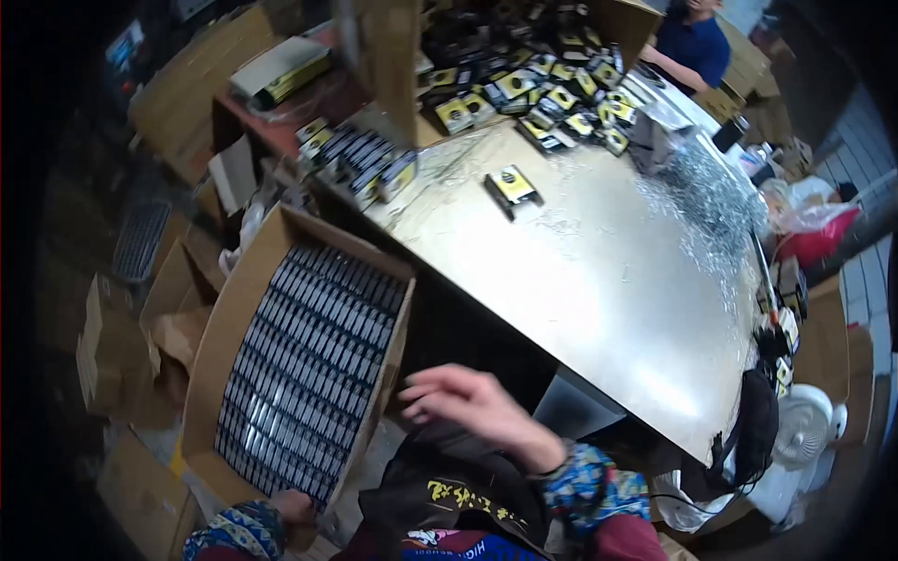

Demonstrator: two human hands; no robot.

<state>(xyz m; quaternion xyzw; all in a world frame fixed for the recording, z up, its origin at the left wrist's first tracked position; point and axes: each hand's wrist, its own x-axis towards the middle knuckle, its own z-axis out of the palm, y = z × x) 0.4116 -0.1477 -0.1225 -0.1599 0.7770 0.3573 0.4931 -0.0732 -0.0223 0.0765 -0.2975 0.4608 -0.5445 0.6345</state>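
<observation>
My right hand (pixel 472 404) is raised in front of my dark apron (pixel 440 491), just right of a large open carton (pixel 208 411). Its fingers are loosely stretched and apart, with nothing between them. My left hand (pixel 297 510) is low at the carton's near corner, by the lowest packs; its fingers are mostly hidden. Inside the carton, rows of small boxes (pixel 304 365) are packed on edge, pale and dark sides showing. On the worktable (pixel 571 280) beyond, one small yellow and black box (pixel 512 187) lies by itself.
A big tipped carton (pixel 629 33) spills many yellow and black boxes at the table's back. Stacked boxes (pixel 365 161) stand at its left corner. Crumpled clear film (pixel 711 201) lies along the right edge. A white fan (pixel 803 425) sits at right. Another person (pixel 692 47) is at the far right.
</observation>
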